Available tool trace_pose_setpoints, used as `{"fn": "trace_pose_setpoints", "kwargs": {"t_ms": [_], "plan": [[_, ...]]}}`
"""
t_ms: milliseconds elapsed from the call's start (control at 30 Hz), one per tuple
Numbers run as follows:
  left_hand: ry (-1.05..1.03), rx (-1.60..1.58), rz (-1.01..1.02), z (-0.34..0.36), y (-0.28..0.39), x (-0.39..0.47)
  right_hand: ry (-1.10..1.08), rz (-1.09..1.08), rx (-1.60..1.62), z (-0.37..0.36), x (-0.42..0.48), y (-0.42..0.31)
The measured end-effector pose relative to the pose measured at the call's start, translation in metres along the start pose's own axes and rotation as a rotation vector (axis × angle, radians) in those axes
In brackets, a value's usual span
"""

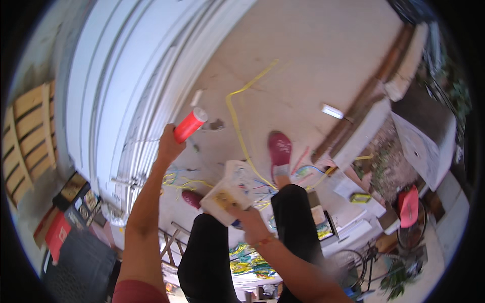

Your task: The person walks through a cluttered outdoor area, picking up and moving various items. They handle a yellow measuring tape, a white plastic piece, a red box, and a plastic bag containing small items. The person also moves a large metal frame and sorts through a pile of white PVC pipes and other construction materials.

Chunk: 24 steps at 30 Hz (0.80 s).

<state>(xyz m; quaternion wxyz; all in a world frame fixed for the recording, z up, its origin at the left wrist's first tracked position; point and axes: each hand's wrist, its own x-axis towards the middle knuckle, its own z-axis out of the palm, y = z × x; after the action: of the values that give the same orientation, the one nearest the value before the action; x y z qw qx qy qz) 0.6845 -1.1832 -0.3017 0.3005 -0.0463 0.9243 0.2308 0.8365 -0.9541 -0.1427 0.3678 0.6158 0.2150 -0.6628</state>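
Observation:
My left hand [171,146] is closed around a red cylinder [188,125] with a pale round end, held out over the floor near white corrugated panels. Lower down, my right hand [248,221] grips the near edge of a small, dirty white open box [227,197], with a yellowish patch and small bits inside. The box is tilted above the floor between my legs. Yellow, blue and red wires [261,185] lie on the ground around and beyond it. One long yellow strip [235,117] runs bent across the floor ahead of my feet.
White corrugated panels [113,75] stand along the left. On the right, a low concrete edge [363,132] borders a patch of soil. A white cylindrical object [332,111] lies near it. Coiled yellow and green wires [252,265] lie below my hands. A wooden pallet [30,140] is at far left.

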Motion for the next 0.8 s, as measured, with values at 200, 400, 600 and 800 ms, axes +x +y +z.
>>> {"fn": "trace_pose_setpoints", "kwargs": {"t_ms": [200, 400, 600, 800], "plan": [[-0.216, 0.085, 0.555, 0.054, 0.157, 0.034, -0.04, -0.018, 0.032, 0.009, 0.006, 0.028], [-0.298, 0.037, 1.009, 0.197, 0.312, 0.064, -0.066, -0.178, -0.17, 0.019, -0.002, 0.019], [-0.347, 0.319, 0.944, 0.263, 0.373, 0.066, -0.118, -0.321, -0.405, -0.001, -0.008, 0.028], [-0.326, 0.404, 0.876, 0.254, 0.343, 0.066, -0.165, -0.313, -0.487, -0.009, -0.021, 0.026]]}}
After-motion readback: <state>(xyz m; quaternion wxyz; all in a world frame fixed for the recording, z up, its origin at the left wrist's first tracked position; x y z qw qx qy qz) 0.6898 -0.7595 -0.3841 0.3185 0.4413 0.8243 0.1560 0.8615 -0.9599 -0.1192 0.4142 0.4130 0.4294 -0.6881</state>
